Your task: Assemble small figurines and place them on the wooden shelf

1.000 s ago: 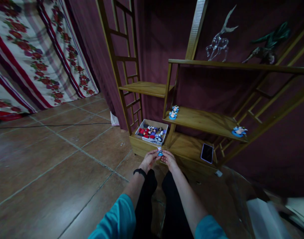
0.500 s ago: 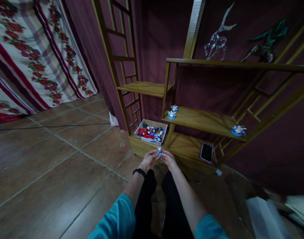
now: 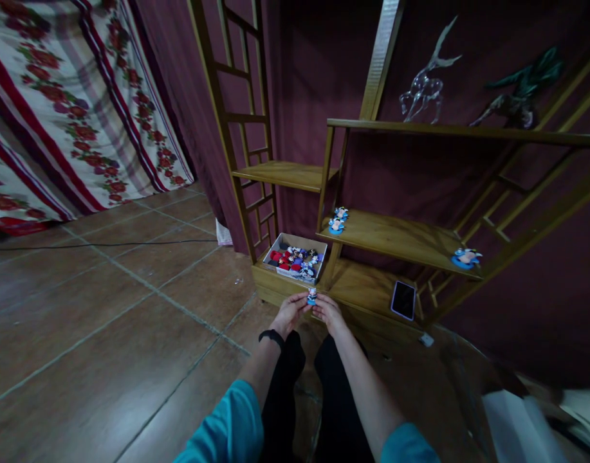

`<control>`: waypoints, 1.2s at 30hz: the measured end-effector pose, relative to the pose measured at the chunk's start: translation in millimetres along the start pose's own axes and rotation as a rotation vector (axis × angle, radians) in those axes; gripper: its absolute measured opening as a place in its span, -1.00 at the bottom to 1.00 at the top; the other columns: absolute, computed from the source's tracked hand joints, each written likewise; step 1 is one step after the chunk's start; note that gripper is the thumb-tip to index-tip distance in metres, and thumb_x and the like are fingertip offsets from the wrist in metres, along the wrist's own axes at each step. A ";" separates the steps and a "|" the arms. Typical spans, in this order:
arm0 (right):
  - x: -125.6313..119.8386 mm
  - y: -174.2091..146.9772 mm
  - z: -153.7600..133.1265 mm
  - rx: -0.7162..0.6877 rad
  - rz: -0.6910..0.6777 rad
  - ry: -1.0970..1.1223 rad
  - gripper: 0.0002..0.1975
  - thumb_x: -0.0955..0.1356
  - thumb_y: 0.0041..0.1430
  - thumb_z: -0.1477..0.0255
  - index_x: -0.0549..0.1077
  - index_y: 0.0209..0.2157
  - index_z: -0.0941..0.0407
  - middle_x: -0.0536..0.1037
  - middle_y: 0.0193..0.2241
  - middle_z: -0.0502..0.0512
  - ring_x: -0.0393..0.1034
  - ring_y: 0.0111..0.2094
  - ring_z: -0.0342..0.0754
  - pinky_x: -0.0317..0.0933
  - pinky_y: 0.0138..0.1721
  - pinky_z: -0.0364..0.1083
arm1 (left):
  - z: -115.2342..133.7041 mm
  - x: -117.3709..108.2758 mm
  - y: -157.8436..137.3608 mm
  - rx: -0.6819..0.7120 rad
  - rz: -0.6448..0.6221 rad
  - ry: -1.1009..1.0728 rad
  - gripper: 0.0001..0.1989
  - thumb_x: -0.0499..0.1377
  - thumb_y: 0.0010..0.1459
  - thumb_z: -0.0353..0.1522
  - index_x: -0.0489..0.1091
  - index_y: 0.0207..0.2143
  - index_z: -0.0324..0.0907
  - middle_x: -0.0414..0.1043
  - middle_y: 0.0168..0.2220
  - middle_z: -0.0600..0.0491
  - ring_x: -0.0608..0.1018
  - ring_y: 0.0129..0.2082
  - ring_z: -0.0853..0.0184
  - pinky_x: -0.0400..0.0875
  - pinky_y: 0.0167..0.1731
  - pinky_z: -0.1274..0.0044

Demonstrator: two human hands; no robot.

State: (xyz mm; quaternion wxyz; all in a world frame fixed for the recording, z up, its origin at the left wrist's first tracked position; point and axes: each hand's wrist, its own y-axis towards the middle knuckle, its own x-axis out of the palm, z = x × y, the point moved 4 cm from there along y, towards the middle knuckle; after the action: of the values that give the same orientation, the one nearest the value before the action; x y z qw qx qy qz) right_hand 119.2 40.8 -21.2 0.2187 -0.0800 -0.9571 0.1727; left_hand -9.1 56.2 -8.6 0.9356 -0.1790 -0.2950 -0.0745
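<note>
A small figurine (image 3: pixel 312 294) with a white top and a blue base stands upright between my fingertips, just in front of the box. My left hand (image 3: pixel 291 312) is closed on its left side, and my right hand (image 3: pixel 329 310) pinches it from the right. Behind them an open cardboard box (image 3: pixel 318 276) rests on the low shelf, holding several small figurines (image 3: pixel 295 260) in red, white, purple and black. Two blue-based figurines (image 3: pixel 337 225) are at the left end of the middle shelf (image 3: pixel 396 239). Another blue-based figurine (image 3: pixel 466 258) lies at its right end.
A phone or tablet (image 3: pixel 403 300) with a dark screen lies on the bottom shelf. On the top shelf are a clear glass deer (image 3: pixel 424 90) and a dark green statue (image 3: pixel 521 90). Wooden lattice posts (image 3: pixel 256 128) flank the shelves. A black cable (image 3: pixel 130 244) crosses the tiled floor.
The view has shifted slightly, so the shelves appear a little lower and further right. Both hands keep hold of the figurine in nearly the same place.
</note>
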 end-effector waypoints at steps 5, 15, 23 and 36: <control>-0.2 2.6 3.1 0.001 -0.017 -0.001 -0.65 0.44 -0.22 0.41 0.49 -0.28 0.10 0.57 -0.49 0.02 0.42 -0.49 -0.16 0.28 -0.43 -0.19 | -0.1 -2.8 -0.8 0.012 0.052 0.019 -0.81 0.27 -0.07 -0.52 0.48 -0.31 -0.31 0.52 -0.37 -0.08 0.54 -0.41 0.37 0.44 -0.33 0.55; 1.3 -0.9 1.3 -0.005 -0.022 -0.019 -0.73 0.43 -0.22 0.43 0.49 -0.34 0.10 0.55 -0.53 -0.02 0.38 -0.54 -0.21 0.27 -0.44 -0.21 | 0.4 -4.2 -2.6 0.032 0.096 0.022 -0.83 0.25 -0.05 -0.53 0.49 -0.32 -0.32 0.50 -0.45 -0.04 0.50 -0.52 0.44 0.40 -0.46 0.63; 2.2 2.4 2.3 0.005 0.025 0.017 -0.76 0.43 -0.19 0.44 0.49 -0.36 0.11 0.54 -0.57 -0.02 0.37 -0.56 -0.20 0.27 -0.47 -0.21 | -0.2 -4.8 0.5 0.029 0.086 0.013 -0.82 0.28 -0.09 -0.53 0.48 -0.34 -0.33 0.51 -0.41 -0.08 0.52 -0.47 0.41 0.41 -0.41 0.61; 3.9 3.6 3.3 -0.004 -0.007 0.000 -0.66 0.44 -0.21 0.40 0.49 -0.28 0.10 0.57 -0.47 0.02 0.42 -0.49 -0.17 0.28 -0.44 -0.20 | 1.4 -6.8 1.5 0.024 0.106 0.026 -0.83 0.29 -0.13 -0.55 0.48 -0.39 -0.31 0.50 -0.45 -0.05 0.50 -0.52 0.44 0.39 -0.45 0.62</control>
State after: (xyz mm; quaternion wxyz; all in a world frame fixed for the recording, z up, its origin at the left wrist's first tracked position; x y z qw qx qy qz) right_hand 114.6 44.1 -23.8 0.2190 -0.0771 -0.9577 0.1699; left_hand -15.0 58.4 -12.0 0.9441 -0.1824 -0.2738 -0.0236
